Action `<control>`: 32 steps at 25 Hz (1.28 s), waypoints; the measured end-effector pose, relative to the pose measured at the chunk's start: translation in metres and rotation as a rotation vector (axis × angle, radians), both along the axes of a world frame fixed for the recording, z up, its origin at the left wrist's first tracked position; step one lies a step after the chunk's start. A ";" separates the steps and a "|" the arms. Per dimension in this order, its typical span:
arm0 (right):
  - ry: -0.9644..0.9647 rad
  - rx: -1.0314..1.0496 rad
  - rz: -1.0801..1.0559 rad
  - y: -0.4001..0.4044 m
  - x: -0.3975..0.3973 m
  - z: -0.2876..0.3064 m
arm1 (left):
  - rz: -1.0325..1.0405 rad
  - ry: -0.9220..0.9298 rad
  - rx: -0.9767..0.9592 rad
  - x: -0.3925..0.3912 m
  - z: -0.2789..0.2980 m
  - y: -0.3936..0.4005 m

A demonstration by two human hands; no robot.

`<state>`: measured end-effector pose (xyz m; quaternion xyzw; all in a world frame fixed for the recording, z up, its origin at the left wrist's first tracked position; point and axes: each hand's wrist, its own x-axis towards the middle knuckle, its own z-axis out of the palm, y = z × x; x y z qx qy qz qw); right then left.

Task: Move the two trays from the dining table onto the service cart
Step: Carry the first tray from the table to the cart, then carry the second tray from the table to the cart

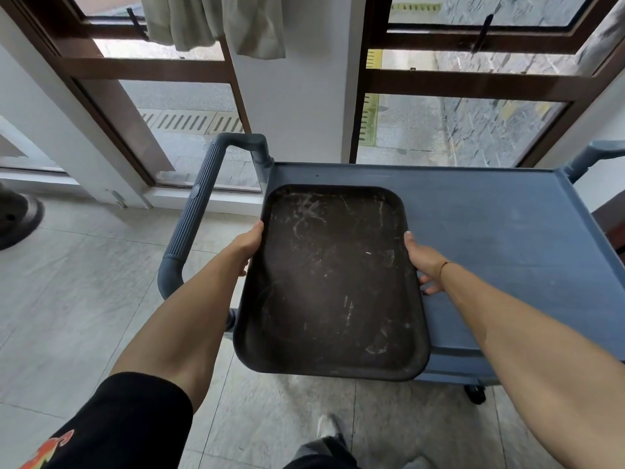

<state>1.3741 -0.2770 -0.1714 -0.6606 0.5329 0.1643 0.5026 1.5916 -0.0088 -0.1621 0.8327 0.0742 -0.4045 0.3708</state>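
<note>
We see the blue service cart (490,231) standing before tall brown-framed windows (456,79) on a pale tiled floor (67,299), its ribbed handle (199,211) at the left end. A dark, scuffed tray (331,282) lies partly over the cart's top surface, its near end jutting past the front edge. Our left hand (248,245) has its grip clamped on the tray's left rim; our right hand (424,262) pinches the right rim, thumb on top. A black sleeve (128,421) covers the left upper arm.

Both hands (248,245) (424,262) grip a dark tray (333,282) over the blue cart (507,238).
</note>
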 end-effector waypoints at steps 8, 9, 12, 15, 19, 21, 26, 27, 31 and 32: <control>-0.158 -0.595 0.506 0.009 0.005 0.024 | -0.025 -0.375 -0.003 -0.030 0.019 0.016; -0.160 -0.662 0.576 0.010 0.007 0.031 | -0.038 -0.454 0.004 -0.038 0.024 0.023; -0.196 -0.837 0.783 0.020 0.012 0.053 | -0.111 -0.752 0.109 -0.071 0.044 0.053; -0.290 -0.963 0.960 0.033 0.011 0.075 | -0.188 -0.992 0.364 -0.111 0.060 0.091; -0.430 -1.020 1.097 0.060 -0.002 0.101 | -0.088 -1.049 0.563 -0.179 0.077 0.143; -0.503 -1.029 1.168 0.080 -0.012 0.112 | -0.015 -1.032 0.622 -0.219 0.087 0.166; -0.703 -0.975 1.377 0.156 -0.034 0.134 | 0.223 -0.954 0.730 -0.333 0.113 0.230; -0.754 -0.952 1.430 0.176 -0.041 0.137 | 0.271 -0.929 0.765 -0.359 0.116 0.245; -0.885 -0.863 1.598 0.261 -0.073 0.143 | 0.453 -0.840 0.881 -0.456 0.127 0.304; -0.916 -0.860 1.636 0.286 -0.084 0.144 | 0.504 -0.826 0.913 -0.483 0.130 0.320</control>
